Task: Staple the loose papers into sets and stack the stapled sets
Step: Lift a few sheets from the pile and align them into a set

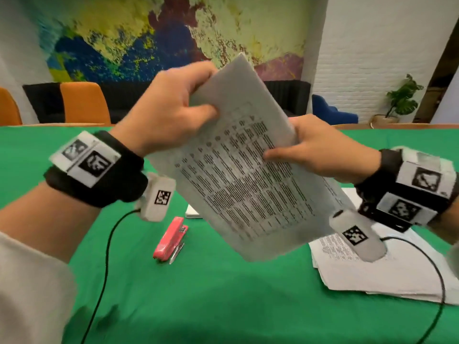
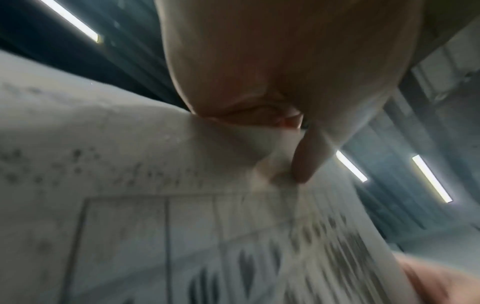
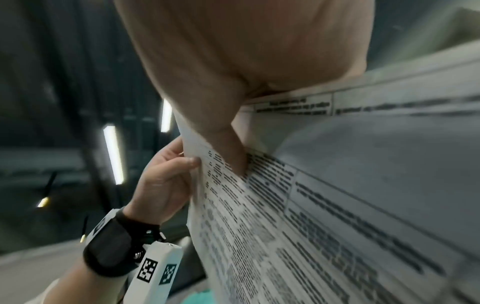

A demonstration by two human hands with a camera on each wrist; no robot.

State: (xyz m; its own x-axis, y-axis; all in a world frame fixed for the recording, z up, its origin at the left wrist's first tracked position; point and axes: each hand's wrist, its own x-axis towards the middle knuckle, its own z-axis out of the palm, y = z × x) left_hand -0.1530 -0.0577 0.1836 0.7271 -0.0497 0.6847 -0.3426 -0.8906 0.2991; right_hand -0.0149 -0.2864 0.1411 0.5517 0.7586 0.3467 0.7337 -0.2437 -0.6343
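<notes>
The left hand (image 1: 171, 112) and right hand (image 1: 320, 150) each pinch opposite edges of the papers (image 1: 243, 175) held above the bench (image 1: 198, 294) — edges should be squared before reaching for the stapler (image 1: 170, 240) — corners flush, grip firm.

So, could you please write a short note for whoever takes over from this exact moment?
Both hands hold one set of printed papers in the air over the green table: left hand pinches the top edge, right hand the right edge.
The red stapler lies untouched on the table below.
A pile of papers sits at right.
Left: staple this set, stack it, then repeat. Whether any are stapled yet is unclear.
</notes>
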